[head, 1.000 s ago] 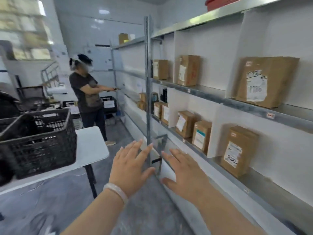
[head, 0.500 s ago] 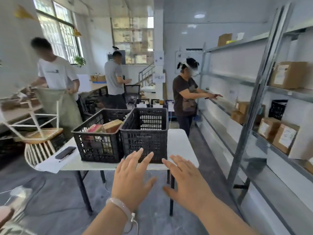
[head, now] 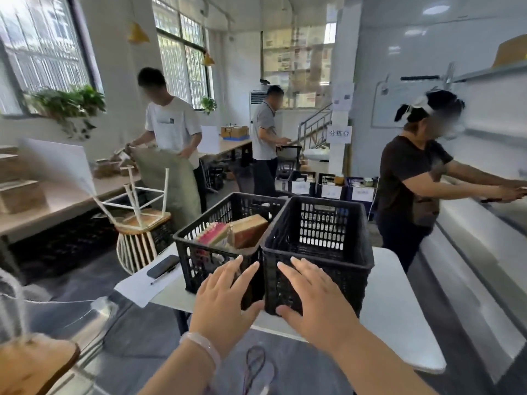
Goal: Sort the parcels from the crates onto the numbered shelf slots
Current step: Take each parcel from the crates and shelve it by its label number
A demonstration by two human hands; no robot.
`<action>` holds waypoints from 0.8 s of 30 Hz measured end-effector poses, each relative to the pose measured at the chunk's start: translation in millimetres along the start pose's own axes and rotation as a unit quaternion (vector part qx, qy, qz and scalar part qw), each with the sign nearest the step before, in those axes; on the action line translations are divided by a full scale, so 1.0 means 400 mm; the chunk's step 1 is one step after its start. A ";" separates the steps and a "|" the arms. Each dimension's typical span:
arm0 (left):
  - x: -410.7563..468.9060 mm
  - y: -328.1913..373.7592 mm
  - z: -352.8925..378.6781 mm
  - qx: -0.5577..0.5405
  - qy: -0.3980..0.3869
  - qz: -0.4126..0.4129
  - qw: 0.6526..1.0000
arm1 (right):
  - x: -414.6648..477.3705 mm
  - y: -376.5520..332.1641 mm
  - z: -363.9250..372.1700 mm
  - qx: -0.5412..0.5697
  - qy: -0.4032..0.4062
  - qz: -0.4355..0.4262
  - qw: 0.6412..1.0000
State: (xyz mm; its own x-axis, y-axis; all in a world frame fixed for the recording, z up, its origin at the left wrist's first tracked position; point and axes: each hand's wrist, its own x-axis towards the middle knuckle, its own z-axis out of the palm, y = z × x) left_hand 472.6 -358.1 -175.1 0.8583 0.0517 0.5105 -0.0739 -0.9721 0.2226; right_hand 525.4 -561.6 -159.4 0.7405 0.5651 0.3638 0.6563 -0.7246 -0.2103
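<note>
- Head view: the person's left hand (head: 225, 297) is hanging flat in front of me, fingers straight and spread, holding nothing; a pale bracelet (head: 201, 342) is sitting on its wrist.
- The right hand (head: 316, 303) is doing the same just beside it, fingers fanned out, gripping nothing.
- Both hands are showing in front of two black slatted plastic crates that are standing side by side and touching on a white table (head: 399, 323); whether the fingertips are touching the crates I cannot tell.
- The left crate (head: 205, 263) is holding the parcels: a brown cardboard parcel (head: 249, 230) is leaning tilted inside it, beside a pink-and-red striped parcel (head: 212, 233).
- The right crate (head: 342, 280) is showing only its perforated inner walls from here.
- A black phone (head: 163, 266) is lying on a white paper sheet (head: 142, 283) just left of the crates.
- To the right, a person in a dark shirt (head: 407, 178) is reaching both arms toward the white shelving (head: 484, 223).
- Farther back, a person in a white T-shirt (head: 171, 126) is holding a grey-green sack (head: 168, 178).
</note>
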 end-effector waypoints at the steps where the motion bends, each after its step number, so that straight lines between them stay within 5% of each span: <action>1: 0.044 -0.023 0.019 0.005 -0.005 -0.005 1.000 | 0.048 0.022 0.008 0.003 0.003 -0.001 1.000; 14: 0.409 -0.287 0.187 0.025 -0.045 -0.045 0.998 | 0.465 0.152 0.193 0.078 -0.031 -0.022 0.996; 24: 0.710 -0.555 0.425 -0.003 -0.125 -0.016 0.992 | 0.787 0.200 0.360 0.121 -0.045 0.085 0.988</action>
State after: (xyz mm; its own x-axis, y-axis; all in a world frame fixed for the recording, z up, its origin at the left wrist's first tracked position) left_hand 819.2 -166.4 -220.8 0.9591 0.0233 0.2821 -0.0474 -0.9693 0.2413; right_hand 831.8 -384.8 -192.1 0.8462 0.4831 0.2250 0.5280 -0.7025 -0.4772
